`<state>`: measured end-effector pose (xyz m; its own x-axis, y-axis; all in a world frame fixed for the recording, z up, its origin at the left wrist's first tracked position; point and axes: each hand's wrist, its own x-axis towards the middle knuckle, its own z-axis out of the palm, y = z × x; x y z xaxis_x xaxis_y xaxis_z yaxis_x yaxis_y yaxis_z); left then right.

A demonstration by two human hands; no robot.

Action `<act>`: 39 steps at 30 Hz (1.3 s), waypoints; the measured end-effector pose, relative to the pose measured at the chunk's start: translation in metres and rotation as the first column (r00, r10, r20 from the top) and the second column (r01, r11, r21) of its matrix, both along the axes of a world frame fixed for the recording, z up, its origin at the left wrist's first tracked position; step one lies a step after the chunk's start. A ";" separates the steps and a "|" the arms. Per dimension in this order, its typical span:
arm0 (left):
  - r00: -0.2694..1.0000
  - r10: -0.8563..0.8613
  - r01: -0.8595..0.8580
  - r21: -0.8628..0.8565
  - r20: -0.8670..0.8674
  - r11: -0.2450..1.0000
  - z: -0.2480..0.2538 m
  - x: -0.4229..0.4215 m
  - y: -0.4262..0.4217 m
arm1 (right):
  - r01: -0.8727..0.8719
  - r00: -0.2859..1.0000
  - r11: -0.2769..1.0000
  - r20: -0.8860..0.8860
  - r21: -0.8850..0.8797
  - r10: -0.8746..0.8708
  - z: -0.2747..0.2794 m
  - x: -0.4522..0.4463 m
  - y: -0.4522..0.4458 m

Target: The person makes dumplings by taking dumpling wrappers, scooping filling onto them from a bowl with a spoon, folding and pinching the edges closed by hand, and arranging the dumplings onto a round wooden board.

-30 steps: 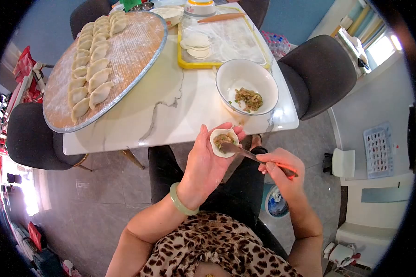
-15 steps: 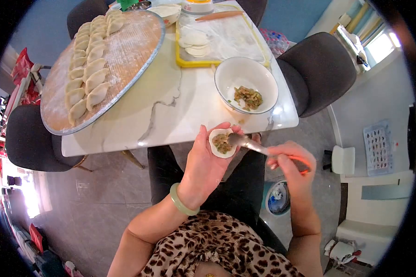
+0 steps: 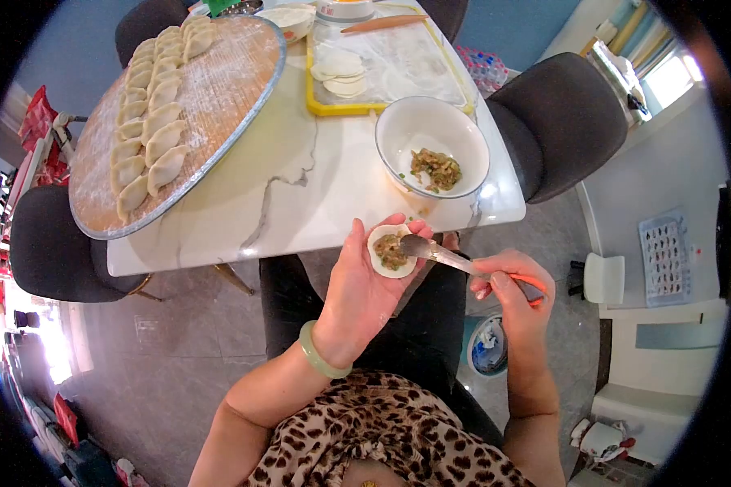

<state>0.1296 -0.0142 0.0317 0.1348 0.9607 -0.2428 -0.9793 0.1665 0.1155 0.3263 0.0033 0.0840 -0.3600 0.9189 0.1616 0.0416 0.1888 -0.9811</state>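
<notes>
My left hand (image 3: pixel 357 288) is palm up near the table's front edge. Cupped in its fingers lies a round dumpling wrapper (image 3: pixel 398 273) with a mound of brownish-green filling (image 3: pixel 390 255) in its middle. My right hand (image 3: pixel 513 284) grips a metal spoon (image 3: pixel 440 255) with an orange handle end. The spoon's tip is over the wrapper's right side, at the filling. Just beyond my hands stands a white bowl (image 3: pixel 398 134) with a small heap of filling (image 3: pixel 435 170) at its bottom.
A floured round board (image 3: pixel 227 89) with rows of folded dumplings (image 3: pixel 166 138) is on the table's left. Behind the bowl lies a yellow-rimmed board (image 3: pixel 414 65) with stacked wrappers (image 3: pixel 341 71) and a rolling pin (image 3: pixel 383 23). Dark chairs (image 3: pixel 556 122) flank the table (image 3: pixel 219 219).
Both hands stay nearly in place. The spoon's tip has shifted very slightly over the wrapper, and my right hand, blurred earlier, now looks steadier. The view has shifted slightly.
</notes>
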 end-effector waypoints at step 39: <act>0.983 -0.068 0.067 -0.015 -0.170 0.998 0.010 -0.003 -0.005 | -0.187 0.769 0.621 0.507 0.761 -0.390 0.040 0.006 0.037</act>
<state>0.1268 -0.0195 0.0420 0.1554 0.9485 -0.2761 -0.9319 0.2335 0.2777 0.3319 0.0401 0.1235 -0.5475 0.6007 0.5826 0.5964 0.7685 -0.2320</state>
